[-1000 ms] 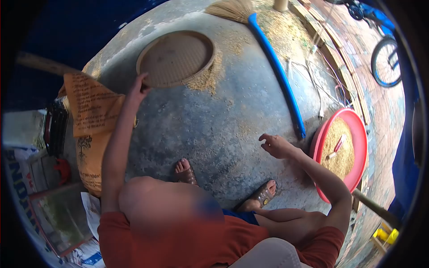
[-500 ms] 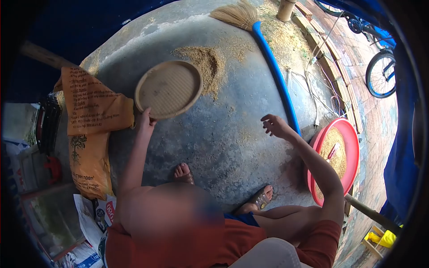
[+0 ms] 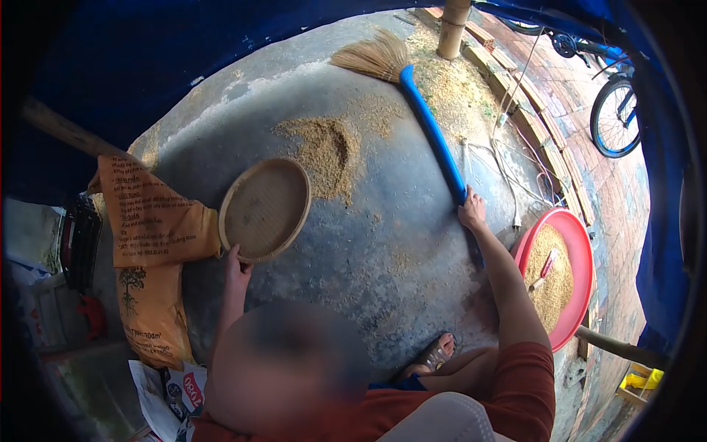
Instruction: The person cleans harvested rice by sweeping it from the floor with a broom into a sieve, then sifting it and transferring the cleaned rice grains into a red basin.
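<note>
A round woven tray [image 3: 265, 208] is tilted over the floor at the left. My left hand [image 3: 237, 270] grips its lower rim. On the right, my right hand [image 3: 472, 208] is closed on the blue handle of a broom [image 3: 434, 136], whose straw head lies on the concrete farther off. A pile of grain [image 3: 329, 153] with a hollow in it rests on the floor between tray and broom. Grain and a small red-handled tool [image 3: 545, 267] sit in a red basin [image 3: 583, 271] to the right of my right arm.
An orange printed sack [image 3: 151, 221] stands beside the tray at the left. Bricks [image 3: 532, 127] and a white cable [image 3: 501, 158] edge the floor on the right, near a bamboo post [image 3: 452, 31]. A bicycle wheel [image 3: 617, 118] shows beyond. My sandalled foot [image 3: 436, 355] is below.
My right hand has moved up and taken hold of the broom handle. The tray has come lower and tilted more with my left hand. The view has shifted slightly.
</note>
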Tool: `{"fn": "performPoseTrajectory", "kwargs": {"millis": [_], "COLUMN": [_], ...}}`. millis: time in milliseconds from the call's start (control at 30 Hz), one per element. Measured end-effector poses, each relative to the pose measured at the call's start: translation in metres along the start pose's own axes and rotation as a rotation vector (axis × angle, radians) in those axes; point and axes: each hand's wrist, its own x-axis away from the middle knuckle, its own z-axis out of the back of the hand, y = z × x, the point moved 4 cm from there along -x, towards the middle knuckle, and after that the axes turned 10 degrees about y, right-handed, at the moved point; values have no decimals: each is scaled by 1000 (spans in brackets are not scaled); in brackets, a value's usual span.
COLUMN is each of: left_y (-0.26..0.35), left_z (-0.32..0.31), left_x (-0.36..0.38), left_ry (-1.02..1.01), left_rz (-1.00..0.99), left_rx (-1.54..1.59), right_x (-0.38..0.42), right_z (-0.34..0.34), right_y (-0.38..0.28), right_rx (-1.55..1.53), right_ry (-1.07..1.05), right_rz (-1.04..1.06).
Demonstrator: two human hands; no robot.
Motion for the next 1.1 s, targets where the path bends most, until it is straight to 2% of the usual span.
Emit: {"fn": "performPoseTrajectory", "kwargs": {"millis": [33,100,167,233,300,400,567,633,733,833,867,967,1033,1100], "left_y": [-3,-6,-5,-7,-6,-10,-5,1,-2,-10,-13,-12,-16,-13], "left_z": [10,15,17,17,13,17,15,16,10,0,-3,-11,-9,-8], "left_x": [-7,-13,-4,0,9,-1,3,1,-3,-5,-7,-8,-7,-12], "left_ry": [25,29,81,93,186,194,163,159,102,128,130,118,108,10], "left_rz": [-4,-3,9,23,5,-3,13,-4,-49,-33,-25,-34,-17,7], "left_rx": [-5,-22,-82,-113,-91,-49,-11,39,55,114,113,175,240,212], "right_x": [-2,-5,-11,-11,-10,-11,44,81,104,81,67,66,75,82], "right_z": [-2,-7,-27,-1,44,78,154,184,184,182,173,176,187,202], "right_y": [-8,-18,-22,-47,-65,-74,-68,-57,-26,-38,-41,-69,-76,-77], "right_rx": [-4,-124,-258,-385,-378,-676,-1066,-1226,-1241,-1121,-954,-880,-923,-1015], "right_ry": [2,-133,-33,-12,23,-172,-427,-597,-675,-765,-768,-773,-742,-660], "right_rz": [-5,-13,-59,-80,-67,-195,-174,-205,-175,-243,-187,-161,-179,-156]}}
